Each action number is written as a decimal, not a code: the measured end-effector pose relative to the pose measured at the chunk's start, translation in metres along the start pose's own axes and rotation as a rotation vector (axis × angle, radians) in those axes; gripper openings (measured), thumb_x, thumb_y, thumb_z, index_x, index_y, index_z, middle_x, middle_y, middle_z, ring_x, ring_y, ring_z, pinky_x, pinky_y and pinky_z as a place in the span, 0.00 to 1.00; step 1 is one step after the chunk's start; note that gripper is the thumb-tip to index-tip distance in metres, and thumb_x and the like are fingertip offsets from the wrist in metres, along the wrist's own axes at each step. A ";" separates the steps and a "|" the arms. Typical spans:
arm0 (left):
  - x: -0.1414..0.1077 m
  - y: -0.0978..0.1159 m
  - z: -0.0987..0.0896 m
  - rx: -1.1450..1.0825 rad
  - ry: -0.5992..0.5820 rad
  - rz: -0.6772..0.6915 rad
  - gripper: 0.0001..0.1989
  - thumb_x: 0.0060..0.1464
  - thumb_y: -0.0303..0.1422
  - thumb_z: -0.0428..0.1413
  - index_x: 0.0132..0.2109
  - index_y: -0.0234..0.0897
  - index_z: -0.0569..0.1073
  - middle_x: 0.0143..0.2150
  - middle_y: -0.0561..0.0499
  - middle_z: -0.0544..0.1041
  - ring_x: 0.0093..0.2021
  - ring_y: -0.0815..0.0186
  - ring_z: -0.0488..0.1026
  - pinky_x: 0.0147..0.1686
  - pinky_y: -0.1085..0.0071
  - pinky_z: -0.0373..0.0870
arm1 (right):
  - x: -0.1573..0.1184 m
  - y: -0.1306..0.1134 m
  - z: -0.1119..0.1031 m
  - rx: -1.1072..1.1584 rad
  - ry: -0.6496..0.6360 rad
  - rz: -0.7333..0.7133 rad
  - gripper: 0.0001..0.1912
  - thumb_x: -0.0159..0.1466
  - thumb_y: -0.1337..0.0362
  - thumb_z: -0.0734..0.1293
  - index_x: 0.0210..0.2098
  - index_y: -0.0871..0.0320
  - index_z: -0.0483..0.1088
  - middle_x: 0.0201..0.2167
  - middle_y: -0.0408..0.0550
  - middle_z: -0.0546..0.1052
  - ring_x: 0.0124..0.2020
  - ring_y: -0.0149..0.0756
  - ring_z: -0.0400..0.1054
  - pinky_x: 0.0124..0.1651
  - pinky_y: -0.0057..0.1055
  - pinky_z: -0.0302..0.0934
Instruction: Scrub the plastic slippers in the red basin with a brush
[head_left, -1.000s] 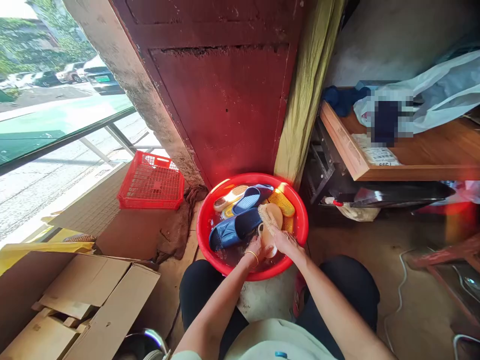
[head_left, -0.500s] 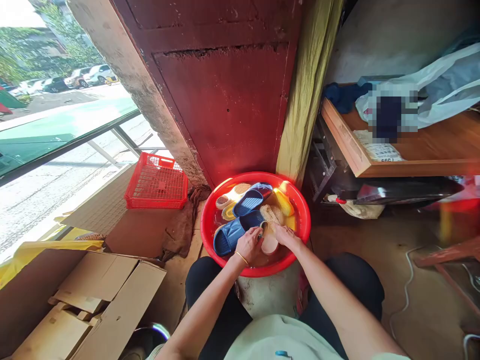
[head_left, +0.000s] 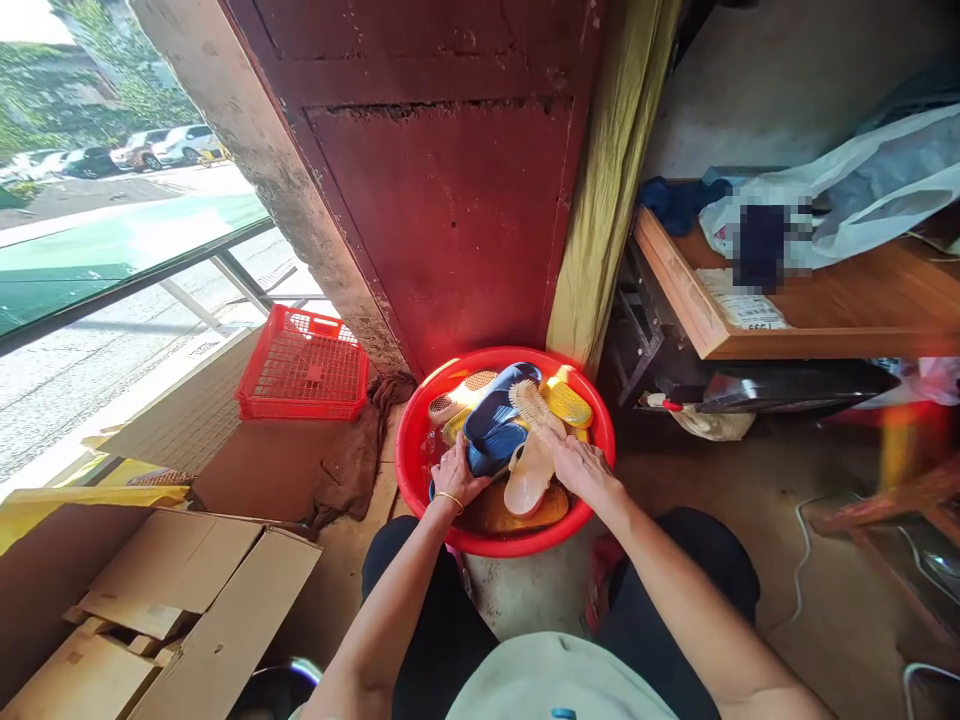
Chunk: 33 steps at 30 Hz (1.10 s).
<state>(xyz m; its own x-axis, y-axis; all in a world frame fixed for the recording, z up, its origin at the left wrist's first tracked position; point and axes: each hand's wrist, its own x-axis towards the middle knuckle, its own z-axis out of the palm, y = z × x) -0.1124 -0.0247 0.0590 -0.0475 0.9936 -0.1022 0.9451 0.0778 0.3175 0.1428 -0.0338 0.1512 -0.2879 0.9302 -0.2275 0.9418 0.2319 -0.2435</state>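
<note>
A red basin (head_left: 405,462) of brownish water holds several slippers. At the basin's left side my left hand (head_left: 459,478) is closed on the edge of a blue slipper (head_left: 496,448); part of its grip is hidden. My right hand (head_left: 583,466) grips a scrub brush (head_left: 531,402), its pale bristles facing up above the slippers. Beneath the brush and right beside that hand rests a pale pink slipper (head_left: 528,482). Another blue slipper (head_left: 517,374) lies behind, with a yellow slipper (head_left: 568,404) at the back right and a white mesh slipper (head_left: 451,404) at the back left.
Behind the basin stands a dark red door (head_left: 450,220), with a yellow curtain (head_left: 600,220) beside it. A red crate (head_left: 304,365) and an open cardboard box (head_left: 217,610) are to the left. A wooden drawer (head_left: 847,300) juts out at the right.
My left hand has moved left from the pale pink slipper onto the blue slipper, which has shifted and turned. The pale pink slipper shows more fully, and the brush sits slightly higher.
</note>
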 end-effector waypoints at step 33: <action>-0.001 -0.010 0.016 -0.061 0.510 0.241 0.41 0.55 0.35 0.57 0.72 0.33 0.52 0.61 0.35 0.71 0.60 0.48 0.68 0.61 0.50 0.60 | 0.045 -0.030 0.034 0.032 -0.139 0.086 0.34 0.65 0.73 0.57 0.71 0.64 0.54 0.59 0.69 0.71 0.58 0.54 0.69 0.57 0.46 0.61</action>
<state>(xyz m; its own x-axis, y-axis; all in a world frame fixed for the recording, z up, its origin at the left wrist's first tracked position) -0.1170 -0.0281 0.0406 0.0023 0.8963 0.4434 0.9290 -0.1660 0.3307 0.0957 -0.0089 0.1165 -0.2294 0.8976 -0.3763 0.9588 0.1417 -0.2464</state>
